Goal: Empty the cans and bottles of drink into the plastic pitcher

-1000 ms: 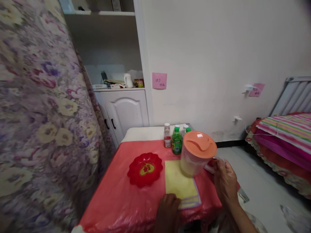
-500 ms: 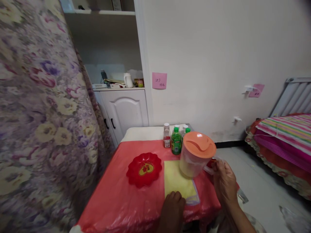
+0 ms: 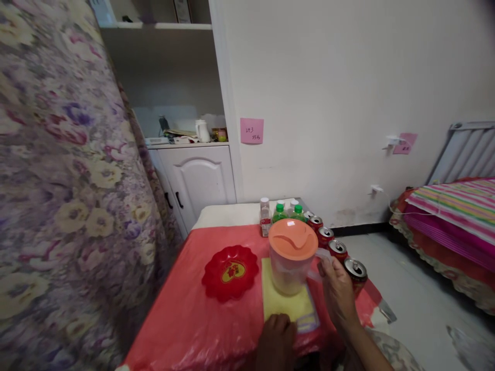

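Right hand [image 3: 337, 289] pinching the handle [image 3: 324, 254] of an orange-lidded pitcher [image 3: 290, 267], left hand [image 3: 275, 340] on yellow cloth [image 3: 284, 305], grip unclear

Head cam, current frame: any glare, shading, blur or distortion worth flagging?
Head view: small bright glare spot on the orange lid, faint sheen on the red tablecloth; head view: left hand looks more shaded than right hand; head view: floral curtain dark and soft toward lower left; head view: wide-angle lean, top-right corner darkened.

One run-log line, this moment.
right hand: gripping pitcher by handle; left hand: at yellow cloth; pitcher: orange lid on; red plate: beside cloth
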A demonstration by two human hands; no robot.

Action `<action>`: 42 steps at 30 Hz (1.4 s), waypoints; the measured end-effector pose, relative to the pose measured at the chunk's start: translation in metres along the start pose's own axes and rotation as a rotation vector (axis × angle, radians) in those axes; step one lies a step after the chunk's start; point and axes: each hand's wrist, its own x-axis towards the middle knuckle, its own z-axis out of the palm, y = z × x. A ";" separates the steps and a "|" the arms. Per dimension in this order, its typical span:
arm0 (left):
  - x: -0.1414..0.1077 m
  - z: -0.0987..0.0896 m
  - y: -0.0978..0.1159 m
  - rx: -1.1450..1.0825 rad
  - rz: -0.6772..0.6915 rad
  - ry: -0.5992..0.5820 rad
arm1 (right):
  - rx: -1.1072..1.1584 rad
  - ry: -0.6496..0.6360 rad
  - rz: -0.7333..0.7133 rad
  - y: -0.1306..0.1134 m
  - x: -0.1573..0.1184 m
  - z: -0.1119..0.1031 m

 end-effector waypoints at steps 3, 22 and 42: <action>-0.002 0.006 -0.006 0.009 0.052 0.021 | 0.066 -0.016 0.078 0.003 -0.004 0.007; -0.060 -0.064 -0.098 0.080 -0.218 0.551 | -0.040 -0.126 0.117 0.008 -0.001 0.005; -0.032 -0.060 -0.082 -0.117 -0.374 0.554 | -0.151 -0.162 0.055 0.010 -0.001 -0.001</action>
